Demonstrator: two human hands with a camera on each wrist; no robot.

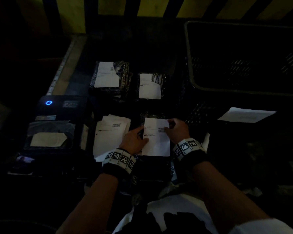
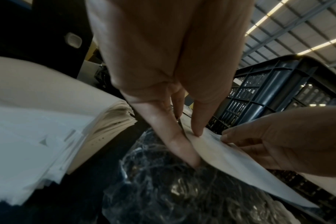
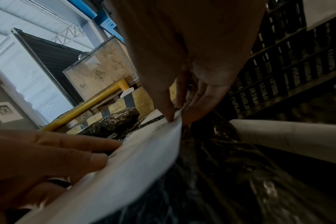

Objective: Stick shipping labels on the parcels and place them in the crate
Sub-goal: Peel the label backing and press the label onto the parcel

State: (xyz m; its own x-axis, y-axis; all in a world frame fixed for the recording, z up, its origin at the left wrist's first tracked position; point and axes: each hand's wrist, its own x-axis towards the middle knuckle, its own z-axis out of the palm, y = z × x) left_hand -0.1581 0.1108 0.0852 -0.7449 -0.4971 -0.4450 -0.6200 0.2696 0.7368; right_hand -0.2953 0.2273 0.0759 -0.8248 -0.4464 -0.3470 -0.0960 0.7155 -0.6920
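Label (image 1: 156, 137): thin, limp sheet held over the near parcel (image 1: 147, 114), beside the label stack (image 1: 108, 132). Left hand (image 1: 134, 138) pinches its left edge, right hand (image 1: 177, 130) its far right corner. Likely sticky; best held by edges. Crate (image 1: 243, 92) stands right.

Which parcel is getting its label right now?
Start at the big black crate on the right. The parcel sits near its front left corner, nearest the person. Unlike the two labelled parcels behind it, both hands hold its label over it.
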